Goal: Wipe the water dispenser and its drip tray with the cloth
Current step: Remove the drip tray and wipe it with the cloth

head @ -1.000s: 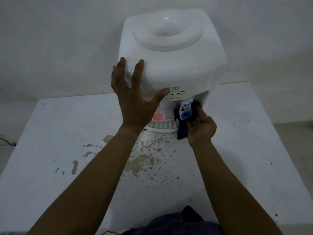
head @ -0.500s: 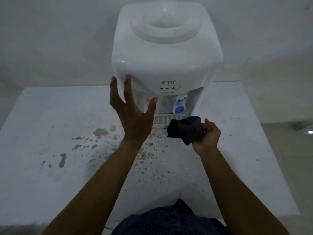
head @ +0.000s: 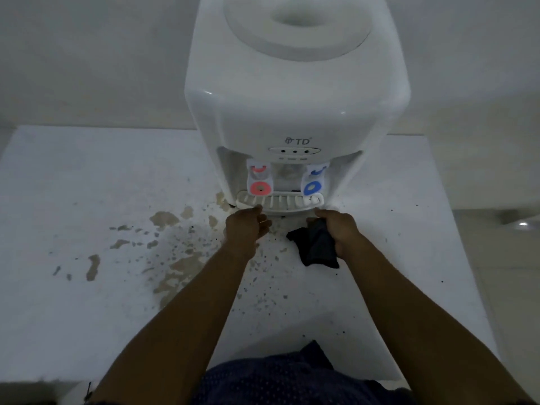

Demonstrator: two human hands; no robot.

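Water dispenser [head: 295,106] at counter [head: 87,200] far edge, taps facing the near edge. Drip tray [head: 279,201] at its base, long axis left-right. Left hand [head: 245,229] fingers curled at the tray's left front rim; grip unclear. Right hand [head: 339,229] fingers clutch the dark cloth [head: 317,249] near the tray's right end.

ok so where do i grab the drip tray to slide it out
Take the drip tray by its curved front lip, near both ends, coming from the front. Only that lip juts out of the water dispenser; the rest sits recessed under the red tap and blue tap. The right hand holds the cloth, so the left hand is freer.
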